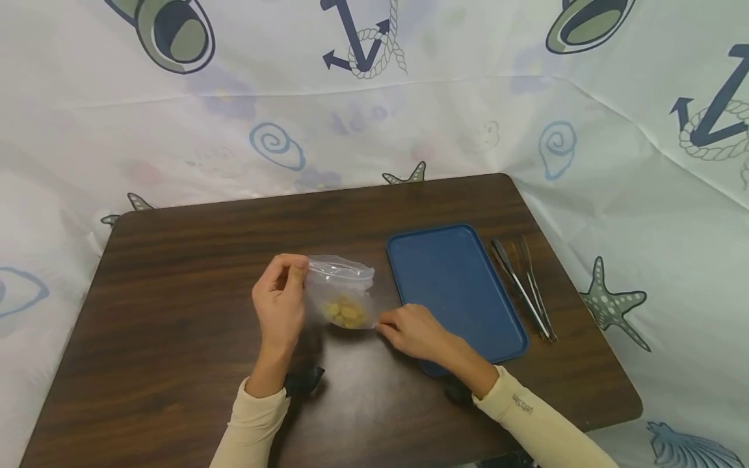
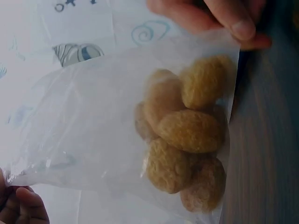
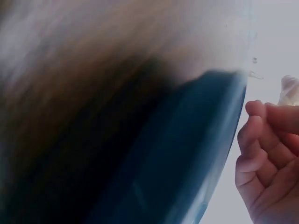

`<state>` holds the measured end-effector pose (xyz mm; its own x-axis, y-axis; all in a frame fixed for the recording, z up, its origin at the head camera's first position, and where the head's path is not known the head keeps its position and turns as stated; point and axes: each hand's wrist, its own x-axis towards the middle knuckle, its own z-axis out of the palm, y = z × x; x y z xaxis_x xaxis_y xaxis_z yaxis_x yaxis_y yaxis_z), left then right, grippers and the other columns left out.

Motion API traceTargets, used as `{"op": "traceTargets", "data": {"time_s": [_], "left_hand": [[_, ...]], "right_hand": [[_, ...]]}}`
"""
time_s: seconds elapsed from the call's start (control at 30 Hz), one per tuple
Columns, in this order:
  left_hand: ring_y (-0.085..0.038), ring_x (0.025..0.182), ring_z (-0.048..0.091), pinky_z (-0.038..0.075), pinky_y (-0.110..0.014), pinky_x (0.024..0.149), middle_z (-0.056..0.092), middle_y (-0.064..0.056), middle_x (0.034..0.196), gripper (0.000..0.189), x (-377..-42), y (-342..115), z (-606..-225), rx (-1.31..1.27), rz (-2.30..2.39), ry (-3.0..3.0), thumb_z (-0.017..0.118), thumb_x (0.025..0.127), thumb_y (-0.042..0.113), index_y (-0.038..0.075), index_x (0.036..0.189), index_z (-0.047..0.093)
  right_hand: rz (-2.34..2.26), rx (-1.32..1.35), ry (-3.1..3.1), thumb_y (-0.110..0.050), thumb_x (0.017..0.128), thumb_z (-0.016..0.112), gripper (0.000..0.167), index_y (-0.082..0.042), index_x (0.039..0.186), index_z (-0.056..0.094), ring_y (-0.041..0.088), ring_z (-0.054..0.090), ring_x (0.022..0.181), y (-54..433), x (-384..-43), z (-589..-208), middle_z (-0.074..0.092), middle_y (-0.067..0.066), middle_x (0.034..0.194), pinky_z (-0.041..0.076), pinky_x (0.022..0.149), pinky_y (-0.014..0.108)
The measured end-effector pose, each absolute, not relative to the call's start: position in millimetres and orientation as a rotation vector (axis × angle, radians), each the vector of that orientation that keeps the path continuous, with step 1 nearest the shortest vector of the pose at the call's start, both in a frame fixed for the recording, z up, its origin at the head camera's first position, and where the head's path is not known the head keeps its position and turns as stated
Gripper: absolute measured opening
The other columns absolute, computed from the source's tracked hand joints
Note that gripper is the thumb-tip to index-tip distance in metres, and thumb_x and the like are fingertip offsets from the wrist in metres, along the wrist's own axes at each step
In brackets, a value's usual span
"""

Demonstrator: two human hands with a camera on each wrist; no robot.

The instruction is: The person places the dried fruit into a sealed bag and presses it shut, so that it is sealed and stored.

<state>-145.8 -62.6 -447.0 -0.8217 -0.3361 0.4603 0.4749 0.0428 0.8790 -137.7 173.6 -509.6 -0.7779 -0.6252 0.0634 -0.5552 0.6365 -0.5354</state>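
A clear zip bag (image 1: 335, 276) hangs upright over the table, with several golden-brown lumps that look like breaded nuggets (image 1: 345, 313) gathered at its bottom. My left hand (image 1: 281, 296) pinches the bag's upper left corner between thumb and fingers. At the lower right corner, my right hand (image 1: 417, 333) pinches the plastic. The left wrist view shows the nuggets (image 2: 191, 130) up close, their surfaces rough, with fingertips of the right hand (image 2: 229, 21) on the bag's edge. Curled fingers of the right hand (image 3: 271, 158) appear in the right wrist view.
A blue tray (image 1: 450, 279) lies right of the bag, partly under the right forearm. Beside it are metal tongs (image 1: 529, 292), near the right edge of the brown table (image 1: 175, 338). A patterned sheet (image 1: 456, 117) hangs behind the table.
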Motion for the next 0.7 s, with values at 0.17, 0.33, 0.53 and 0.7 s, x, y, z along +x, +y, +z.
{"op": "traceTargets", "data": {"time_s": [0.17, 0.33, 0.53, 0.7], "left_hand": [[-0.007, 0.065, 0.048, 0.040, -0.021, 0.061, 0.053, 0.007, 0.072, 0.012, -140.1, -54.8, -451.0, -0.245, -1.815, -1.845, 0.065, 0.098, 0.001, -0.008, 0.091, 0.068], [-0.006, 0.065, 0.047, 0.040, -0.020, 0.061, 0.056, 0.004, 0.075, 0.008, -141.3, -52.8, -457.7, -0.329, -1.781, -1.863, 0.065, 0.097, -0.003, -0.007, 0.091, 0.069], [-0.006, 0.066, 0.049, 0.041, -0.018, 0.062, 0.060, 0.004, 0.078, 0.008, -140.9, -52.9, -464.2, -0.325, -1.766, -1.871, 0.066, 0.095, -0.005, -0.006, 0.089, 0.070], [-0.006, 0.064, 0.050, 0.042, -0.018, 0.061, 0.055, -0.006, 0.072, 0.008, -141.0, -53.5, -467.4, -0.300, -1.762, -1.888, 0.067, 0.096, -0.003, -0.004, 0.089, 0.071]], "right_hand": [[-0.775, -0.885, 2.708, -0.025, 0.100, 0.068, 0.016, -0.013, 0.104, 0.076, 0.003, 0.056, 0.065, 178.1, -140.2, -501.3, 0.070, -0.007, 0.078, 0.047, 0.063, 0.026], [-0.964, -0.763, 2.713, -0.028, 0.105, 0.060, 0.040, -0.009, 0.141, 0.062, 0.008, 0.059, 0.067, 182.0, -151.1, -480.9, 0.071, 0.000, 0.087, 0.049, 0.064, 0.027], [-1.260, -0.693, 2.651, -0.020, 0.111, 0.046, 0.044, -0.016, 0.155, 0.047, 0.017, 0.060, 0.066, 177.2, -163.8, -468.2, 0.072, 0.006, 0.096, 0.044, 0.056, 0.027], [-1.363, -0.682, 2.565, -0.011, 0.107, 0.045, 0.042, -0.015, 0.147, 0.057, 0.014, 0.059, 0.068, 176.8, -163.9, -463.8, 0.074, 0.005, 0.096, 0.042, 0.054, 0.026]]}}
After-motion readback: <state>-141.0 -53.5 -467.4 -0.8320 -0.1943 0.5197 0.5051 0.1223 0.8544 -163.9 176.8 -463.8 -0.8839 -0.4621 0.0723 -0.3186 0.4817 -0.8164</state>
